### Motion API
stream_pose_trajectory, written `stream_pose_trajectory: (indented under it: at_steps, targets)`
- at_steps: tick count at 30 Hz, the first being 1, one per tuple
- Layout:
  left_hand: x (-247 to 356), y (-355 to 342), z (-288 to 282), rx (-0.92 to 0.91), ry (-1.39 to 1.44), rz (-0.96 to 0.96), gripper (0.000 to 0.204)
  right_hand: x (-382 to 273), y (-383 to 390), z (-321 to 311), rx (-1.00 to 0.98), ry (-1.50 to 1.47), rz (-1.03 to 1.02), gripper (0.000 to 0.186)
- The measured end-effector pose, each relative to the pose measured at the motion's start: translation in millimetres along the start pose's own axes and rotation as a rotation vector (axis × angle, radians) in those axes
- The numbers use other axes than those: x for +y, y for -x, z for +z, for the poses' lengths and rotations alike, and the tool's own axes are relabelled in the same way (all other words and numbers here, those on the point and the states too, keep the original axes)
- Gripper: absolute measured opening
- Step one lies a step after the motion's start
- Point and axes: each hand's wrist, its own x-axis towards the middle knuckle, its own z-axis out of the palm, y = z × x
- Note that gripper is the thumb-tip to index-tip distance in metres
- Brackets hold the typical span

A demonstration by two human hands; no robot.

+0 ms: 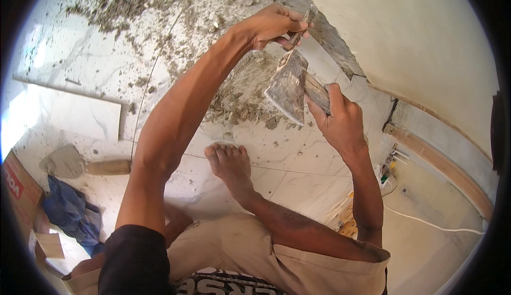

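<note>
My left hand is closed around a short, narrow grey-brown bar, chisel-like and crusted with mortar. It holds the bar at a slant near the broken strip at the wall's foot. My right hand grips a hatchet by its short wooden handle. The hatchet's wide, mortar-smeared head has its cutting edge toward me, and its blunt end is close to the bar's lower end. Whether the two touch, I cannot tell. Beneath both hands, grey mortar rubble covers part of the white marbled floor tiles.
A loose tile piece lies at left, with a trowel nearer me. Beside it are a blue plastic bag and a cardboard box. A wooden strip and a white cable run along the right. My bare foot is in the middle.
</note>
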Motion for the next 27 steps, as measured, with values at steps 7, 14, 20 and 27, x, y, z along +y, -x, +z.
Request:
stream_pose_trajectory:
  at_steps: [7,14,20,27]
  targets:
    - [-20.4,-17.6,6.9,0.249,-0.128,-0.194,0.026,4.0,10.5,0.0,-0.003,-0.089,0.228,0.038]
    - [-22.0,53.9,28.3,0.285,-1.128,-0.041,0.017,16.5,65.6,49.0,-0.093,-0.243,0.577,0.037]
    - [-47.0,91.9,45.2,0.246,-1.554,0.005,0.013,28.8,135.6,116.8,-0.035,-0.288,0.779,0.041]
    - [-56.6,110.6,36.3,0.003,-1.637,-0.077,0.011,24.6,172.0,164.1,0.165,-0.25,0.792,0.033]
